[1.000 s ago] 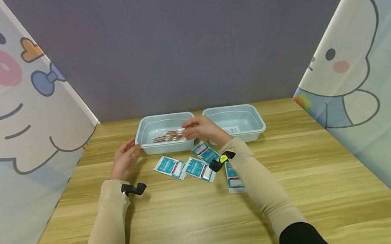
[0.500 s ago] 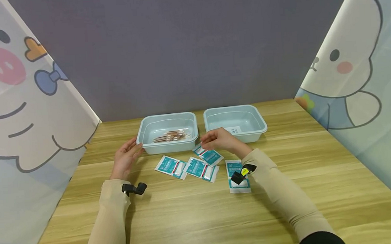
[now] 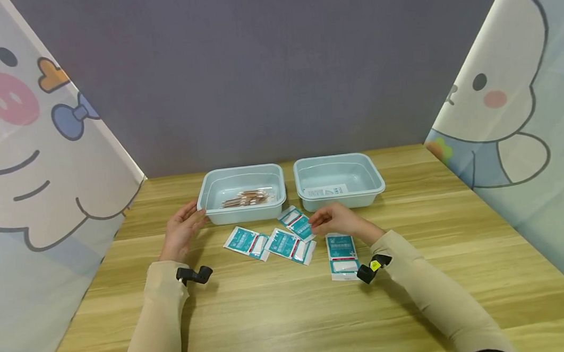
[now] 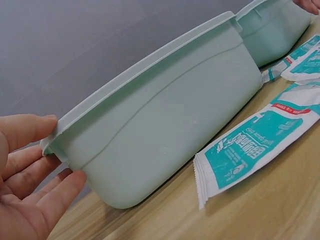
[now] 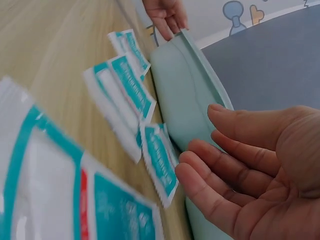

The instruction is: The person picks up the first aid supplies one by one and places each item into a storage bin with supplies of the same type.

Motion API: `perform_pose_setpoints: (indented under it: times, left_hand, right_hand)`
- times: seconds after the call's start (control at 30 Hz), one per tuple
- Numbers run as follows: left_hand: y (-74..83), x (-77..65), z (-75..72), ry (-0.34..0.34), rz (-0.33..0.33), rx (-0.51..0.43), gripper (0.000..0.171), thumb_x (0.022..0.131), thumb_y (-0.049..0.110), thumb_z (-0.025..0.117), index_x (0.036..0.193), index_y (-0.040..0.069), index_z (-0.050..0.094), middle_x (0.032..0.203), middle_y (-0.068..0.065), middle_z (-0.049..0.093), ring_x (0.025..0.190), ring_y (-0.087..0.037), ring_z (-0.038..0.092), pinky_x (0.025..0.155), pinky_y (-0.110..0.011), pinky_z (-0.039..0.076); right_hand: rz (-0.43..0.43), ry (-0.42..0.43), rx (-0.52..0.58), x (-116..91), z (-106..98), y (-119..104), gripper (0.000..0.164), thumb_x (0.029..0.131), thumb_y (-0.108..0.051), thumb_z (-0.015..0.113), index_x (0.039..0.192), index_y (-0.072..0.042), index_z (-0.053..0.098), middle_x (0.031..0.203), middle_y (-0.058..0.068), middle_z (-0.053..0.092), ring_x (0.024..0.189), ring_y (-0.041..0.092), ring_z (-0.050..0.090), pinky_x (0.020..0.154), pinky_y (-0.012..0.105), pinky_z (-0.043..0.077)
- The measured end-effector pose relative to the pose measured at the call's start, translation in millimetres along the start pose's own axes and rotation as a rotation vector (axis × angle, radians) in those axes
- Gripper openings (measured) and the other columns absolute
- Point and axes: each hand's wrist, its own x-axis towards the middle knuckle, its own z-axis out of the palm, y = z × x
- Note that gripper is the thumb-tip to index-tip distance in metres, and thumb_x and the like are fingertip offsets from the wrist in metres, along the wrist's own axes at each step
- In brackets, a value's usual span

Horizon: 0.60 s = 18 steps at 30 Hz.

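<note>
My left hand [image 3: 182, 234] is at the near left corner of a pale blue plastic bin [image 3: 246, 215]. In the left wrist view its thumb lies on the rim, with fingertips beneath the lip and against the wall. Brown-stemmed swabs [image 3: 247, 199] in clear wrapping lie inside that bin. My right hand [image 3: 337, 219] hovers near several teal-and-white gauze packets, its fingers loosely bent around nothing. One packet [image 3: 343, 255] lies below it, one [image 3: 296, 224] beside its fingertips. Farther left, another packet [image 3: 290, 245] slightly overlaps the leftmost packet [image 3: 246, 241].
A second pale blue bin [image 3: 341, 200] stands to the right, with a white printed packet [image 3: 327, 190] inside. Both bins sit near the back of the wooden table [image 3: 270, 315], before a grey partition [image 3: 277, 80]. Cartoon-printed panels [image 3: 509, 132] flank the sides.
My right hand has drawn back from over the swab bin, moving right and toward me, and is now beside the packets. The left hand has stayed at the bin's corner.
</note>
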Motion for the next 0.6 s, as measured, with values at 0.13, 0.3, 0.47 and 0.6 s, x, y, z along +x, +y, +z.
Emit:
perform_pose_setpoints:
  times: [0.13,0.3,0.47,0.6]
  left_hand:
    - [-0.6,-0.9,-0.1,0.002,0.014,0.023,0.06,0.099,0.007,0.062,0.151,-0.003,0.035,0.14,-0.013,0.046,0.116,-0.014,0.057,0.101,-0.029,0.051]
    - [7.2,-6.3,3.9,0.044,0.037,0.158,0.057,0.101,0.012,0.061,0.151,-0.003,0.037,0.151,-0.019,0.038,0.128,-0.02,0.046,0.11,-0.032,0.044]
    - [20.9,-14.4,12.6,0.083,0.096,0.283,0.06,0.1,0.014,0.061,0.152,0.0,0.036,0.158,-0.016,0.03,0.144,-0.026,0.027,0.12,-0.038,0.027]
    - [31.3,-19.1,25.4,0.059,0.136,0.278,0.059,0.099,0.011,0.062,0.151,-0.001,0.038,0.159,-0.012,0.03,0.148,-0.024,0.021,0.122,-0.038,0.023]
  right_hand:
    - [0.024,0.005,-0.008,-7,-4,7,0.03,0.089,0.001,0.071,0.113,0.016,0.064,0.097,0.017,0.072,0.087,0.019,0.067,0.075,0.027,0.06]
    - [0.021,0.023,-0.044,-17,-11,11,0.031,0.088,0.0,0.072,0.113,0.016,0.064,0.098,0.018,0.071,0.09,0.022,0.068,0.075,0.024,0.059]
    - [0.012,0.067,-0.169,-31,-23,11,0.031,0.087,-0.003,0.075,0.112,0.013,0.066,0.096,0.014,0.072,0.091,0.025,0.068,0.076,0.027,0.059]
    - [0.005,0.102,-0.252,-43,-32,10,0.031,0.087,-0.004,0.075,0.111,0.013,0.066,0.094,0.012,0.071,0.089,0.025,0.068,0.077,0.031,0.059]
